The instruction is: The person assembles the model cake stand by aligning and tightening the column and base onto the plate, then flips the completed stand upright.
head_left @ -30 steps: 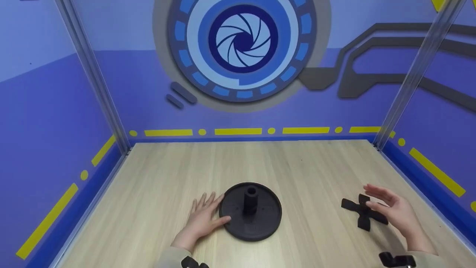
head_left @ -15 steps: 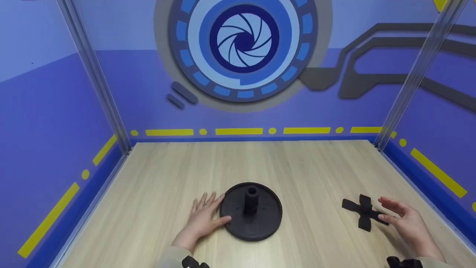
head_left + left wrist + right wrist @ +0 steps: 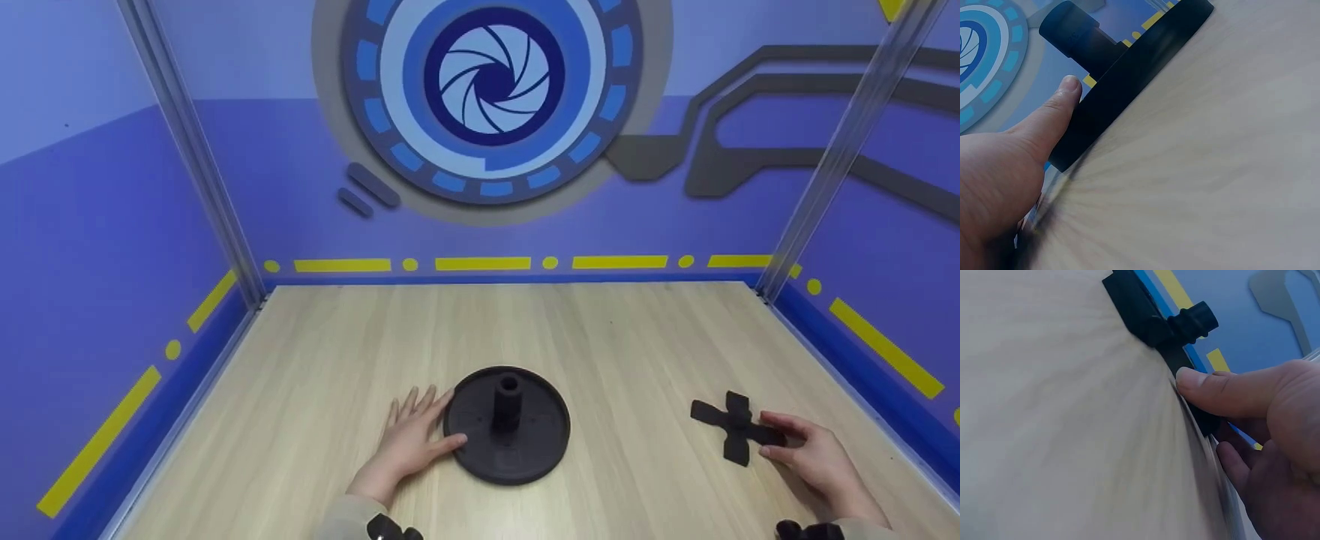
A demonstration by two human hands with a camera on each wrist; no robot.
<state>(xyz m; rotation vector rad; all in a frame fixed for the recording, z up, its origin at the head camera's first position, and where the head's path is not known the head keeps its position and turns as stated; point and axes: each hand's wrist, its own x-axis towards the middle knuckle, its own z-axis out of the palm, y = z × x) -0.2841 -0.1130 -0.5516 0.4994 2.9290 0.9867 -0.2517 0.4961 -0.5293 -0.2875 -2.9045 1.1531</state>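
The black cross piece [image 3: 738,429] lies on the right part of the table [image 3: 622,345], its four arms spread outward and its ribbed hub [image 3: 1192,323] pointing up. One arm of the piece is located between the thumb and fingers of the right hand [image 3: 821,454]. These are curled and pinch that arm near its outer end; the hub and the other three arms are outside the grip. In the right wrist view, the thumb [image 3: 1207,387] bears on the side facing the camera, and the remaining fingers are partly hidden behind the arm.

The black round base [image 3: 480,450] rests flat near the front centre of the table, well apart from the cross piece. A hollow post [image 3: 508,405] stands upright from it. The left hand [image 3: 411,442] is positioned at the left edge of the base, fingers extended and slightly apart, thumb touching the rim.

The table surface is pale wood grain. The rear wall [image 3: 285,180] is blue-violet and carries a circular emblem [image 3: 495,82], grey line graphics [image 3: 645,157] and a row of yellow bars and dots [image 3: 483,265] above the table edge. The left wall [image 3: 90,262] and right wall [image 3: 900,270] enclose the sides. Metal uprights [image 3: 199,157] mark both rear corners.
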